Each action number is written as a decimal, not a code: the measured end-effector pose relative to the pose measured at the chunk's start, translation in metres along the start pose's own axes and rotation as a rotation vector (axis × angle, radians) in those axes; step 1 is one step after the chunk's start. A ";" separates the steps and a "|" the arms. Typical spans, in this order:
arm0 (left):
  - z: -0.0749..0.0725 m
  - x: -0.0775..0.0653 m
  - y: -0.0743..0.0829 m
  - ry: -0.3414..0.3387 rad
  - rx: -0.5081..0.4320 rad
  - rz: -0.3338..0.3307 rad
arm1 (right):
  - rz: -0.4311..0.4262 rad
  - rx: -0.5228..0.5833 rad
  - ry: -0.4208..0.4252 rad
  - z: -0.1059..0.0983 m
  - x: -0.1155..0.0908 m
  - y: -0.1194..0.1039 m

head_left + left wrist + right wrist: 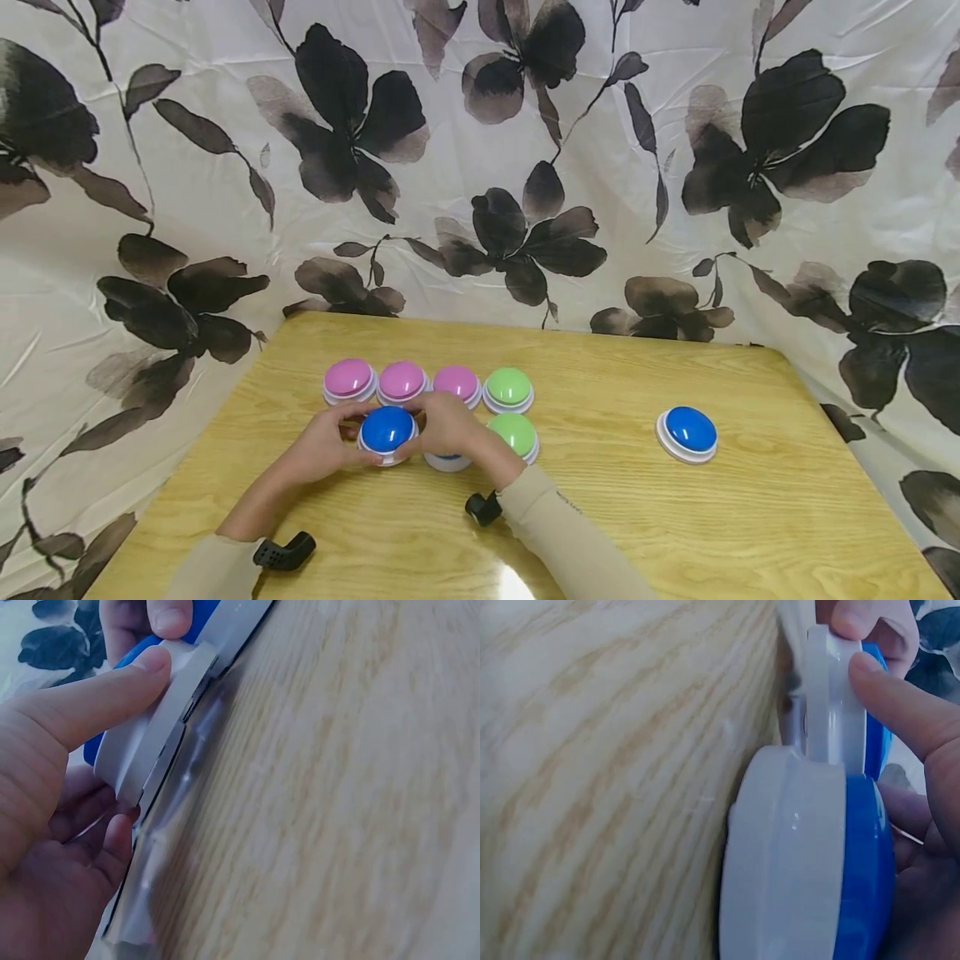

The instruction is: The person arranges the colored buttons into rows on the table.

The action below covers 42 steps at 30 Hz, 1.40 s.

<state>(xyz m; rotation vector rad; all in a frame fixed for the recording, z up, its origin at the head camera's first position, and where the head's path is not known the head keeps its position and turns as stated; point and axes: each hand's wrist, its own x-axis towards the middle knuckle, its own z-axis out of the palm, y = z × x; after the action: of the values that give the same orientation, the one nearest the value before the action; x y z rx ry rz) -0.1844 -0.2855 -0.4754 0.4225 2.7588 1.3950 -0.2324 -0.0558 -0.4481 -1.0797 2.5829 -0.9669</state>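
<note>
Both hands hold one blue dome push button (387, 429) with a white base, at the left end of the front row. My left hand (330, 444) grips its left side, thumb on the white rim (139, 742) in the left wrist view. From the opposite side my right hand (452, 423) pinches the same base, its thumb on the rim (836, 697) in the right wrist view. Under the right hand sits another blue button (784, 855), mostly hidden in the head view. A green button (513, 435) stands right of it, partly behind the right wrist.
Behind the hands, three pink buttons (349, 379) and a green button (508, 388) form a row. A separate blue button (688, 432) sits on the right of the wooden table (600, 500). Floral cloth (525, 150) hangs behind the table.
</note>
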 end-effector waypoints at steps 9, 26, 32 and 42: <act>0.003 0.001 -0.008 -0.018 0.007 0.020 | 0.027 -0.034 -0.008 0.004 0.000 0.001; 0.004 0.002 -0.013 -0.037 0.055 0.010 | 0.068 -0.076 0.003 0.009 -0.001 -0.001; 0.002 0.004 -0.011 -0.060 0.034 0.002 | 0.075 -0.005 0.018 0.009 0.000 0.000; -0.001 0.009 -0.010 -0.106 -0.006 0.008 | 0.064 -0.006 0.021 0.006 0.002 0.003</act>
<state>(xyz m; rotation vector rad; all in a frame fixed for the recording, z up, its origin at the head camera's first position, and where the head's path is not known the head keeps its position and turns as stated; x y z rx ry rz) -0.1951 -0.2898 -0.4817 0.4932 2.6709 1.3416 -0.2335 -0.0585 -0.4544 -0.9865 2.6216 -0.9621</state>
